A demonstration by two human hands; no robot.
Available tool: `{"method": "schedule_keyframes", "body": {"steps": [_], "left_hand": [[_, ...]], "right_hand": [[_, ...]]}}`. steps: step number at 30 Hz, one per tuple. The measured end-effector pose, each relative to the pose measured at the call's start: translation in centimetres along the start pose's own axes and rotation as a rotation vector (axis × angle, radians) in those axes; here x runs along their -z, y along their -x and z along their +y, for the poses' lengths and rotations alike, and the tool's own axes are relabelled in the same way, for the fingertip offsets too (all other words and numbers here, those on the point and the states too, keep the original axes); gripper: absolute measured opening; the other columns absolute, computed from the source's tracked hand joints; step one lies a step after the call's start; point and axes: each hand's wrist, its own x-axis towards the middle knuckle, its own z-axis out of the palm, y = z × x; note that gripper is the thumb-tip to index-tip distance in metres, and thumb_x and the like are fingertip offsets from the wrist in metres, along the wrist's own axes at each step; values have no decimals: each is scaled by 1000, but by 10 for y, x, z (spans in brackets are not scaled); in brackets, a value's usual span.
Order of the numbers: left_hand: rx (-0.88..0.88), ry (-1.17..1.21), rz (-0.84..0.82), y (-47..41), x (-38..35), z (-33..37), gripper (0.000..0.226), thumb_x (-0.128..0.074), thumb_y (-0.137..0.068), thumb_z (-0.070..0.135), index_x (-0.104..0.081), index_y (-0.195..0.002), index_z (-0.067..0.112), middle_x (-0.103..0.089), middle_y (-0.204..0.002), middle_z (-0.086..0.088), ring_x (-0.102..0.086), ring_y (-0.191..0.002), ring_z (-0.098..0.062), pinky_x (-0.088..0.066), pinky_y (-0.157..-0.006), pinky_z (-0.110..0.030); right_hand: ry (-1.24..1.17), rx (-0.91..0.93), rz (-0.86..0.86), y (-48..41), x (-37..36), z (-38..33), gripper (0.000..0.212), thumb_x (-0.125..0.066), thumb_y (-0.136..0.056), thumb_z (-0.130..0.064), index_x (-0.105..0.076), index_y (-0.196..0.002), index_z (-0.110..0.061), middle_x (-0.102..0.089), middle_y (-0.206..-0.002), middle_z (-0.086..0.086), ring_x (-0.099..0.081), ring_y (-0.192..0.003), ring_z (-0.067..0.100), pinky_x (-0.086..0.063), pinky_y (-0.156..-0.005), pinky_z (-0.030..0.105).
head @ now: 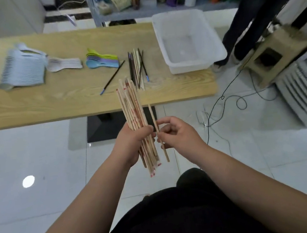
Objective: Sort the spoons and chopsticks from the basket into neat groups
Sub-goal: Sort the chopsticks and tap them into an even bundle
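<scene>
Chopstick bundle [132,107] gripped in left hand [132,142], right hand [178,132] pinching single chopstick [151,112], basket [189,67] beyond

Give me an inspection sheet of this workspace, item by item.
Surface: wooden table, light grain.
Job's things: white spoons stacked; coloured spoons stacked; mixed chopsticks piled; one dark chopstick lying apart; white basket looks empty.
Clutter: nothing seen on the table.
Hands: left hand grips a bundle of pale chopsticks; right hand pinches a single chopstick beside it.
Cables: black cable loops across the floor.
Surroundings: shelf of bottles; a person's legs; cardboard box.
</scene>
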Motion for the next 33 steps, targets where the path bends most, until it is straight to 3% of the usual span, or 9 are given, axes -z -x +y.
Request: {"method": "schedule_keyframes", "body": {"steps": [5,9,13,17,23,25,28,30,33], "left_hand": [[-4,74,13,-25,8,8,32,-65,-89,-1,-58,-117,12,-65,-109,-18,-69,-102,-32,-60,-84,-41],[26,151,45,-59,3,13,29,-63,-90,-4,-57,-118,0,-67,-106,-20,-70,-100,-36,-61,-81,-48],[39,138,136,-111,-1,36,23,-66,-90,0,-56,-111,-2,-63,-90,-17,-69,-84,-30,-57,-71,-38],[24,172,249,-156,4,68,17,-64,-90,-2,-54,-103,2,-59,-76,-12,-67,-72,-26,-57,-66,-38],[26,210,354,-216,-6,102,16,-65,-90,-1,-54,-100,4,-54,-68,-8,-63,-60,-20,-54,-55,-31],[36,199,377,-232,-9,104,15,-66,-89,-2,-56,-98,4,-55,-68,-8,-64,-60,-19,-55,-56,-30],[52,107,432,-251,0,102,14,-68,-86,-2,-58,-95,4,-57,-71,-12,-64,-63,-22,-55,-59,-32],[70,28,462,-262,10,99,16,-70,-84,0,-59,-95,2,-60,-75,-15,-66,-69,-25,-57,-66,-36],[126,-34,541,-281,26,92,24,-74,-82,4,-60,-101,-1,-64,-81,-17,-69,-75,-25,-60,-75,-41]], "right_hand": [[62,30,34,-29,-8,-8,11,-73,-89,-12,-68,-94,-21,-72,-89,3,-71,-85,23,-63,-75,43],[-29,4,20,-64,-7,-5,12,-76,-87,-11,-73,-87,-22,-72,-83,0,-72,-82,16,-62,-75,37],[-89,-39,-44,-123,12,-12,10,-76,-88,-15,-75,-94,-23,-70,-80,-7,-68,-82,10,-60,-76,29],[-95,14,-193,-172,23,-28,22,-74,-90,-15,-73,-104,-32,-65,-85,4,-68,-83,14,-61,-82,34],[-48,63,-242,-242,41,-48,26,-71,-92,-16,-74,-112,-32,-71,-81,-3,-70,-80,12,-59,-81,27],[-61,53,-280,-259,44,-47,27,-70,-93,-17,-73,-110,-37,-69,-76,-12,-67,-76,4,-57,-80,23],[-13,13,-336,-282,43,-39,27,-69,-93,-20,-71,-101,-46,-71,-81,-7,-69,-84,16,-57,-83,30],[73,-19,-326,-297,43,-31,20,-68,-91,-22,-72,-98,-41,-69,-82,-3,-68,-85,20,-57,-78,34],[247,-94,-271,-318,49,-14,14,-66,-89,-23,-70,-101,-29,-63,-85,-12,-62,-79,8,-49,-68,26]]}}
